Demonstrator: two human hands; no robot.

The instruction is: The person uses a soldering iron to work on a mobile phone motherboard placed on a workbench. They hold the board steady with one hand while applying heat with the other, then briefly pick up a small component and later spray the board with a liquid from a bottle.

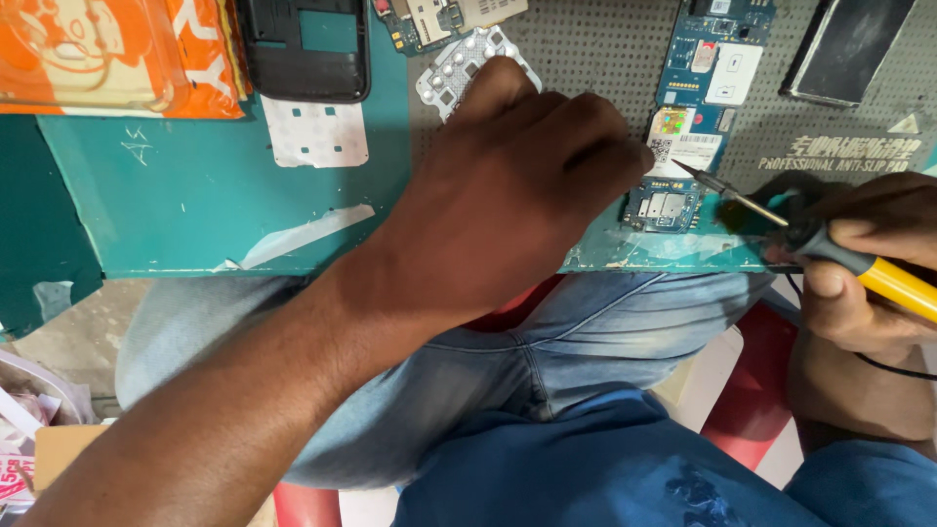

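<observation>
Far left, an orange plastic packet (117, 54) lies at the rear corner of the teal bench top (195, 195). Just right of it sits a black phone frame (305, 49), with a white adhesive sheet (317, 132) in front of it and a white keypad membrane (459, 63) beyond, on the grey perforated mat (586, 49).

The left hand (517, 185) is curled knuckles-up over the mat edge, fingertips pressed against the blue circuit board (688, 117); whether anything is pinched beneath cannot be told. This hand and forearm block the board's lower left portion.

The board lies flat on the mat at the bench front edge. The right hand (869, 263) is wrapped around a yellow-handled soldering iron (830, 244), its tip just beside the board's lower right corner. A dark glass panel (849, 44) lies at the rear right.
</observation>
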